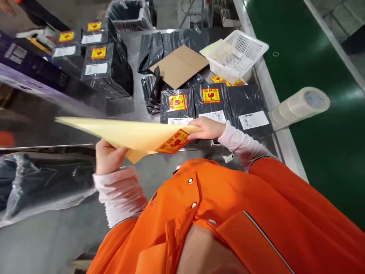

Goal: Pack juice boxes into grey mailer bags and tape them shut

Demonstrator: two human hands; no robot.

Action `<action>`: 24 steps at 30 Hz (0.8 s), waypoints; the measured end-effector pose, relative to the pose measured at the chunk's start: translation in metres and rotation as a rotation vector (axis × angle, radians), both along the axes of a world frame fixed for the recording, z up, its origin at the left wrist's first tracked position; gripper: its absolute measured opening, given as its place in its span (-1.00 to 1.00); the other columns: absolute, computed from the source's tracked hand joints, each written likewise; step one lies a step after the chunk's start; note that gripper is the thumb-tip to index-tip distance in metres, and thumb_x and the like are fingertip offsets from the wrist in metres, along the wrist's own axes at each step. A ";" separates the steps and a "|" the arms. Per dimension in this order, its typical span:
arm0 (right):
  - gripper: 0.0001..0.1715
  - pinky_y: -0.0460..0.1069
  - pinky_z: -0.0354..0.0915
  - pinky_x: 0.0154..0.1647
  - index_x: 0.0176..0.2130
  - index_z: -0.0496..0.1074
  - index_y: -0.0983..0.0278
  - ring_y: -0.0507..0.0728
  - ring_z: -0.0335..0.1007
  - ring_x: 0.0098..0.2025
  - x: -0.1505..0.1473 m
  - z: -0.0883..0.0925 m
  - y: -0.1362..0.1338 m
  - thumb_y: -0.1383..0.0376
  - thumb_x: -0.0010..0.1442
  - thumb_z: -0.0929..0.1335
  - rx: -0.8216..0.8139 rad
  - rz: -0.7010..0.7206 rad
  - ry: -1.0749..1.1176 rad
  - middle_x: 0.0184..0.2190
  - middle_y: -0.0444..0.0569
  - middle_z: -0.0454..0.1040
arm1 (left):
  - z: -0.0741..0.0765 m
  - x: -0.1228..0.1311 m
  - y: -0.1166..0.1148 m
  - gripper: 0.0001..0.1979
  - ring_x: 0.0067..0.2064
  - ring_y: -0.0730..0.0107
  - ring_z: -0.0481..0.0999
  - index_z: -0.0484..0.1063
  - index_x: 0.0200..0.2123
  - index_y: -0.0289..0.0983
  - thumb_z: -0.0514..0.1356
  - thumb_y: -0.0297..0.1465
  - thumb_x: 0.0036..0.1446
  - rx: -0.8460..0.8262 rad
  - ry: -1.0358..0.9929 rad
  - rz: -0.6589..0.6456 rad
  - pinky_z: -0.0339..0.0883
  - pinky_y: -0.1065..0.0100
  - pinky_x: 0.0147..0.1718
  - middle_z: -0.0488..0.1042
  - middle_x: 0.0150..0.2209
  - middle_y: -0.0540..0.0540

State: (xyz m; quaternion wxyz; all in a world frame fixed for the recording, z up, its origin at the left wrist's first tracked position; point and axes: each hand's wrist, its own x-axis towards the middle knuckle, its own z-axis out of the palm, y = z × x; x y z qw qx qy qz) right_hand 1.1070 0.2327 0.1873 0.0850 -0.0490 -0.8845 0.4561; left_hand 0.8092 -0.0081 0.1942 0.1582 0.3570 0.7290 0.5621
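Note:
A pale yellow sheet of sticker backing [128, 131] is stretched between my hands, above the table's near edge. My left hand [110, 156] is closed on its lower edge, thumb on top. At the sheet's right end, my right hand [207, 128] pinches the corner beside a red and yellow fragile sticker [173, 142]. Whether that sticker is partly lifted from the sheet, I cannot tell. Just beyond my right hand lie three black-wrapped parcels in a row: a left parcel [168, 103], a middle parcel [221, 101] and a right parcel [245, 101], with white labels. The left and middle ones bear fragile stickers.
Several wrapped black boxes [114, 72] stand at the back left, near a purple carton [31, 64]. Flat cardboard [181, 64], a white basket [239, 49] and tape rolls [299, 104] lie beyond the parcels. A green conveyor belt [313, 160] runs along the right. Another person's arm [42, 15] shows at top left.

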 end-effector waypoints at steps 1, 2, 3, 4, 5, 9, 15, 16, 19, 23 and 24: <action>-0.51 0.00 0.22 -0.10 -0.02 0.57 0.36 0.17 0.46 -0.14 0.002 0.005 0.001 0.00 0.30 0.49 0.054 -0.053 -0.048 -0.15 0.04 0.60 | 0.010 -0.010 -0.009 -0.43 -0.13 0.17 0.65 0.58 -0.20 -0.35 0.57 -0.24 -0.32 0.041 0.023 0.001 0.60 0.17 -0.01 0.69 -0.18 -0.15; -0.54 -0.02 0.17 -0.13 0.01 0.56 0.36 0.15 0.45 -0.17 0.004 0.009 0.003 0.06 0.31 0.48 0.113 -0.106 -0.102 -0.16 0.02 0.60 | 0.021 -0.020 -0.016 -0.34 -0.09 0.14 0.67 0.61 -0.09 -0.36 0.57 -0.21 -0.32 0.142 0.062 0.028 0.59 0.12 0.05 0.70 -0.12 -0.16; -0.56 -0.03 0.13 -0.16 0.02 0.56 0.36 0.14 0.44 -0.19 0.004 0.014 0.005 0.10 0.30 0.49 0.176 -0.151 -0.156 -0.17 0.02 0.61 | 0.035 -0.028 -0.021 -0.25 -0.03 0.10 0.68 0.61 0.01 -0.36 0.56 -0.15 -0.29 0.283 0.122 0.063 0.56 0.06 0.12 0.71 -0.06 -0.16; -0.61 -0.03 0.10 -0.18 0.00 0.57 0.35 0.14 0.43 -0.20 0.003 0.017 0.006 0.13 0.30 0.49 0.236 -0.170 -0.210 -0.17 0.03 0.62 | 0.048 -0.032 -0.023 -0.18 0.03 0.06 0.68 0.60 0.10 -0.36 0.54 -0.08 -0.25 0.434 0.203 0.096 0.52 0.01 0.19 0.70 -0.01 -0.16; -0.67 -0.03 0.08 -0.19 -0.04 0.59 0.34 0.14 0.43 -0.21 0.002 0.020 0.008 0.16 0.32 0.47 0.284 -0.161 -0.260 -0.18 0.03 0.63 | 0.061 -0.031 -0.022 -0.11 0.12 0.02 0.66 0.58 0.17 -0.37 0.53 -0.02 -0.20 0.528 0.296 0.088 0.46 -0.03 0.27 0.68 0.06 -0.17; -0.74 -0.02 0.10 -0.23 -0.15 0.63 0.32 0.10 0.43 -0.27 -0.004 0.022 0.007 0.23 0.43 0.37 0.312 0.047 -0.309 -0.25 0.00 0.65 | 0.078 0.029 0.016 -0.03 0.39 -0.11 0.45 0.53 0.28 -0.40 0.50 0.13 -0.04 0.103 0.603 -0.460 0.20 -0.01 0.43 0.53 0.31 -0.26; -0.61 0.02 0.21 -0.08 0.02 0.66 0.32 0.19 0.52 -0.08 0.003 0.022 -0.007 0.09 0.46 0.40 0.378 -0.021 -0.181 -0.06 0.10 0.67 | 0.018 0.102 0.079 -0.43 -0.44 0.40 0.35 0.52 -0.46 -0.32 0.25 0.11 0.23 -0.455 0.373 -0.788 0.17 0.38 -0.39 0.45 -0.52 -0.05; -0.57 0.04 0.22 -0.02 0.07 0.66 0.30 0.24 0.52 0.00 0.004 0.022 -0.012 0.05 0.43 0.44 0.428 -0.069 -0.132 0.00 0.13 0.67 | 0.010 0.104 0.081 -0.41 -0.47 0.44 0.24 0.46 -0.52 -0.31 0.23 0.11 0.25 -0.453 0.360 -0.802 0.07 0.38 -0.43 0.35 -0.57 -0.02; -0.56 0.09 0.25 0.06 0.11 0.68 0.24 0.28 0.53 0.07 0.006 0.021 -0.023 0.03 0.41 0.48 0.468 -0.048 -0.041 0.01 0.12 0.68 | 0.000 0.105 0.078 -0.35 -0.48 0.49 0.14 0.40 -0.56 -0.32 0.20 0.15 0.24 -0.423 0.303 -0.875 -0.06 0.40 -0.47 0.23 -0.59 0.01; -0.71 0.02 0.30 -0.02 0.03 0.73 0.25 0.17 0.58 -0.06 0.008 0.010 -0.026 0.19 0.43 0.47 0.307 0.022 -0.013 -0.09 0.04 0.71 | 0.005 0.111 0.079 -0.34 -0.49 0.52 0.13 0.40 -0.57 -0.33 0.25 0.19 0.16 -0.451 0.145 -0.954 -0.05 0.43 -0.51 0.20 -0.59 0.03; -0.73 0.01 0.32 -0.02 0.02 0.73 0.25 0.16 0.58 -0.07 0.010 0.006 -0.026 0.23 0.42 0.46 0.278 0.009 0.003 -0.09 0.03 0.71 | 0.007 0.113 0.080 -0.34 -0.50 0.52 0.14 0.42 -0.56 -0.33 0.28 0.19 0.12 -0.466 0.096 -0.965 -0.04 0.43 -0.52 0.21 -0.59 0.03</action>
